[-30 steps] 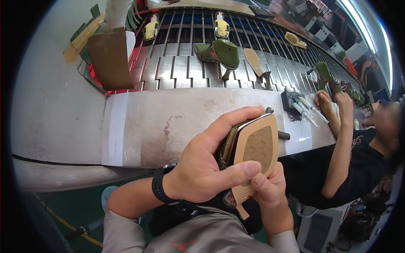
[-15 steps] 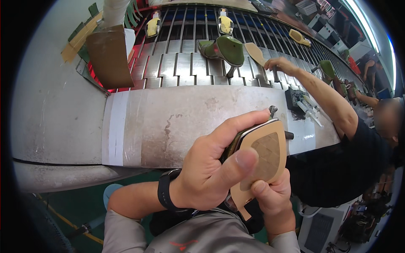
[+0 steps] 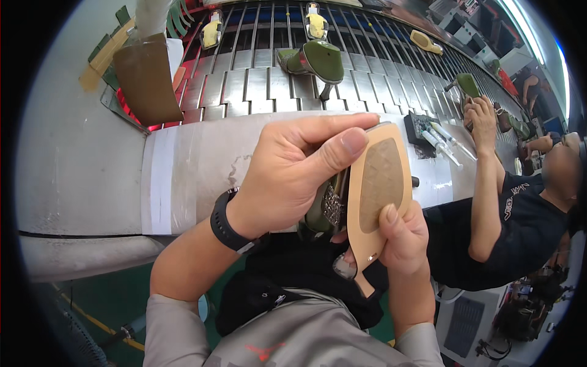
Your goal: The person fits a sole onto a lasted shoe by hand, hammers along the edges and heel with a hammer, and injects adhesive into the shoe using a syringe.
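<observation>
A tan shoe sole (image 3: 380, 183) with a brown textured patch lies against the underside of a green shoe (image 3: 333, 208) with a sparkly strap. My left hand (image 3: 287, 168) wraps the toe end, its thumb pressing the sole's upper edge. Closed on the other side, my right hand (image 3: 406, 235) has its thumb on the sole's face; its other fingers are hidden behind. The sole's narrow tail points down toward my lap and looks partly apart from the shoe. Most of the shoe is hidden behind my left hand and the sole.
Beyond the pale bench edge (image 3: 202, 153), a slatted metal conveyor (image 3: 263, 85) carries a green heeled shoe (image 3: 321, 61) and yellow-topped pieces (image 3: 317, 25). Syringes (image 3: 443, 145) lie by a dark block (image 3: 422, 128). A co-worker (image 3: 489, 226) works close at my right. Brown cardboard (image 3: 147, 79) stands left.
My left thumb has shifted up to the sole's toe end, uncovering more of its face. The co-worker's hand has left the conveyor's middle, with the loose sole gone from there, and moved right.
</observation>
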`<state>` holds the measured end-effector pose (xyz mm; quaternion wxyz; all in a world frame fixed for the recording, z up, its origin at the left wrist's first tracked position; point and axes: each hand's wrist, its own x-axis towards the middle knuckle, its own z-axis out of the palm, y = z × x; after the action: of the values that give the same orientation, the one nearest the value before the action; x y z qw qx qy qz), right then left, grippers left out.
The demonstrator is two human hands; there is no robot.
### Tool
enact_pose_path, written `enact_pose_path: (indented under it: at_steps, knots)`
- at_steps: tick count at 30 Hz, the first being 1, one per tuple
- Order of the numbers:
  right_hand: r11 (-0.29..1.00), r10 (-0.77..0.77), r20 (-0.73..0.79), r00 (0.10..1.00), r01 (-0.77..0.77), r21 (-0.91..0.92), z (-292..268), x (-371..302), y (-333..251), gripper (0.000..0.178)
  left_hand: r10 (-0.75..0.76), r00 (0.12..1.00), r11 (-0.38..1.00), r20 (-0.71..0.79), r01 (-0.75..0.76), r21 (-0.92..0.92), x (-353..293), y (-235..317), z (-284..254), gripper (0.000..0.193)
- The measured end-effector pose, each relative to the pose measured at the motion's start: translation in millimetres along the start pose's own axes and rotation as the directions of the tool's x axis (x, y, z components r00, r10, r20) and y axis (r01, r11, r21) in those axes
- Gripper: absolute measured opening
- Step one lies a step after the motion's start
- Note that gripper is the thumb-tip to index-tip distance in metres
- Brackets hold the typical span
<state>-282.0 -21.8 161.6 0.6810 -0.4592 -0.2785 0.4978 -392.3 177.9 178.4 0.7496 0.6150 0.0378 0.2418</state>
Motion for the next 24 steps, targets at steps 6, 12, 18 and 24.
enact_pose_path:
  at_steps: [6, 12, 18, 24]
  knots:
    - [1.0, 0.019, -0.02, 1.0, -0.018, 0.025, 7.0, 7.1, -9.1, 0.041, 0.083, 0.996, 0.996, 0.026, -0.083, 0.02, 6.4, -4.9, -10.9, 0.047]
    - [0.996, 0.017, -0.097, 0.995, -0.025, -0.082, 13.9, 9.9, -11.8, 0.043, 0.091, 0.992, 0.996, 0.084, -0.091, -0.006, -7.0, -1.8, -9.5, 0.055]
    - [0.997, 0.03, -0.129, 0.991, -0.039, -0.07, 25.2, 12.1, -14.7, 0.045, 0.054, 0.986, 0.985, 0.155, -0.027, -0.172, -12.2, 3.2, -13.8, 0.067]
    - [0.986, 0.092, -0.055, 0.994, -0.099, -0.132, 44.6, 7.6, -16.0, 0.061, 0.021, 0.999, 0.995, -0.027, -0.023, -0.093, -26.0, 23.6, -14.5, 0.052]
